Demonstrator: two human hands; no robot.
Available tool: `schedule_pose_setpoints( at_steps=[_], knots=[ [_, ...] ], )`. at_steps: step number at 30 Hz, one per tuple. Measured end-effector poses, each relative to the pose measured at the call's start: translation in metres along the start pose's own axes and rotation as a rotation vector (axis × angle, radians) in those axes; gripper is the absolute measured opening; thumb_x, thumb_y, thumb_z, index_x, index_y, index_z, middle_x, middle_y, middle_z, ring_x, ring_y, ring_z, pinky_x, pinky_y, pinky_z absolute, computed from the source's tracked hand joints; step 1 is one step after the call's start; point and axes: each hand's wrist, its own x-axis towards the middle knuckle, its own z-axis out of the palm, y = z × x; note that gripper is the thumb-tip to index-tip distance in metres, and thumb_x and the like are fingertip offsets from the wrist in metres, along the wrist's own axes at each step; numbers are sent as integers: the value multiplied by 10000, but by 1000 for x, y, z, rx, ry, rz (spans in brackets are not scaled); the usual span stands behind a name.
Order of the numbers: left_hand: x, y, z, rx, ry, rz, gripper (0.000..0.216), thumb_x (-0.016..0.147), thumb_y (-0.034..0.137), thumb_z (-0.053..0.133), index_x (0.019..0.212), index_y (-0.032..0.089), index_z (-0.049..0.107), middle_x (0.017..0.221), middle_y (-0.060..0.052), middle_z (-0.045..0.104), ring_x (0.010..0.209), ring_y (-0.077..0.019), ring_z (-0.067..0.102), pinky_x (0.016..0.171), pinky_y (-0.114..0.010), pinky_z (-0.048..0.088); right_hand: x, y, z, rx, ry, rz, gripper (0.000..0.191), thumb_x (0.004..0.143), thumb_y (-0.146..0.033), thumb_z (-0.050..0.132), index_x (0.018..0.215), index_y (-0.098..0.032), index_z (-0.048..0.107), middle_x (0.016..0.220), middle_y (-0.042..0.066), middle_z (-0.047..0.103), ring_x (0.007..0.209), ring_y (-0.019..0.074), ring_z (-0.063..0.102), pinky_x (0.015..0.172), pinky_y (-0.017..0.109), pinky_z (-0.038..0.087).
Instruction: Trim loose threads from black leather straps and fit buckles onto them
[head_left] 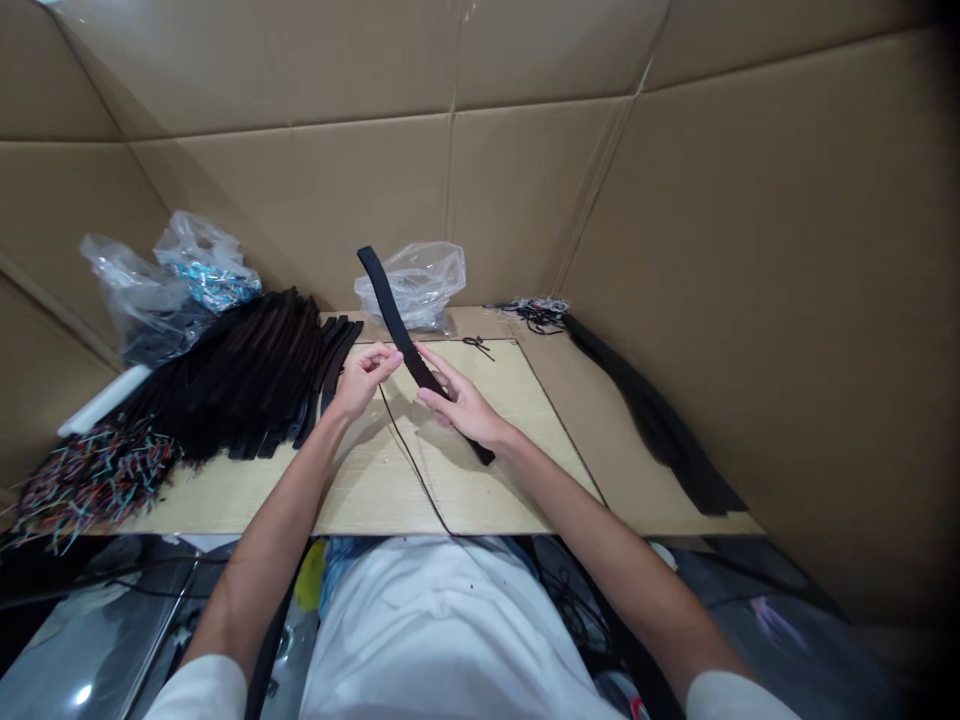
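A long, slightly curved black strip (388, 308) is held tilted over the board, its top end leaning left. My right hand (466, 405) grips its lower half, with the thumb across the front and the fingers behind. Close to the strip's left edge, my left hand (364, 378) is closed in a pinch on a thin black cable (409, 455). The cable hangs from those fingers and runs down over the table's front edge. Small notches or ridges show on the strip between the hands. What exactly sits between the left fingertips is too small to make out.
Left of the hands lies a large pile of black strips (247, 370) with coloured wire ends (112, 470). Plastic bags (420, 280) stand at the back. More black strips (652, 410) lie at right. Cardboard walls (360, 190) enclose the wooden board (480, 500).
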Motion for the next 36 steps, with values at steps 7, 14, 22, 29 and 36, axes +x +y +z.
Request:
schedule_pose_setpoints(
  at_steps=[7, 14, 22, 29, 36],
  knots=[
    [-2, 6, 2, 47, -82, -50, 555, 736, 691, 901, 762, 163, 734, 626, 37, 490, 571, -83, 319, 553, -264, 203, 2, 2, -2, 3, 89, 17, 671, 914, -462, 832, 1492, -330, 518, 878, -41, 606, 532, 87, 377, 453, 209, 273],
    [-2, 5, 0, 85, -174, -64, 532, 774, 661, 888, 714, 163, 711, 605, 42, 447, 563, -82, 291, 560, -263, 185, 3, 7, -5, 3, 129, 50, 551, 861, -459, 865, 1287, -292, 558, 847, -50, 611, 498, 70, 380, 423, 195, 258],
    [-1, 1, -1, 31, -236, -95, 516, 804, 651, 876, 759, 163, 712, 624, 48, 431, 569, -82, 297, 568, -264, 189, 2, 2, -2, 50, 80, 26, 629, 891, -444, 862, 1393, -308, 507, 829, -73, 604, 477, 66, 424, 411, 188, 302],
    [-3, 4, 7, -7, -44, 28, 431, 739, 538, 960, 828, 193, 719, 598, 95, 306, 547, -78, 233, 570, -261, 172, -1, -9, -2, 120, 22, 96, 694, 872, -413, 883, 1406, -327, 449, 821, -98, 638, 439, 69, 515, 395, 185, 419],
    [-5, 8, 10, 66, -46, 88, 357, 787, 513, 931, 911, 198, 817, 593, 87, 311, 551, -89, 240, 584, -281, 174, 2, -4, 0, 151, 107, 84, 697, 826, -404, 929, 1332, -349, 453, 885, -97, 641, 399, 16, 353, 348, 161, 246]
  ],
)
